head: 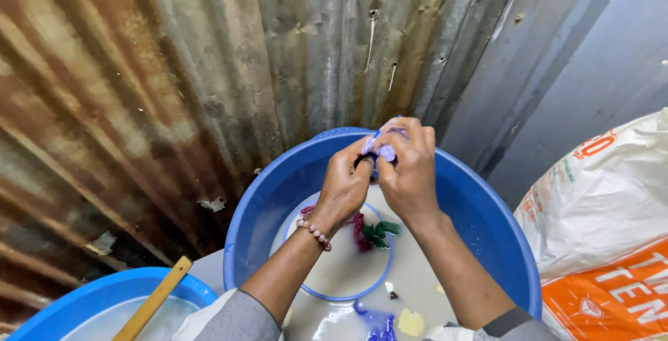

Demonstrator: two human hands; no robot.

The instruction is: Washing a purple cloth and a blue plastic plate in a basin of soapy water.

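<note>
Right now I see both hands meeting above the blue tub (487, 209): left hand (344, 188) and right hand (410, 174) pinch one small purple cloth (385, 150) between them (fingers closed tight).

The small lilac thing (385, 150) is mostly covered by the fingers of the left hand (344, 188) and the right hand (410, 174), so its shape cannot be told. Both forearms run off the near edge. The big blue basin (480, 205) loses its near rim there too, and cloudy water hides its bottom. Red and green scraps (372, 233) lie partly behind the left wrist. The second blue basin (90, 296) at the near left is cut by the corner, as is the wooden stick (156, 298) resting in it. The white and orange sack (605, 236) runs off the right edge.
</note>
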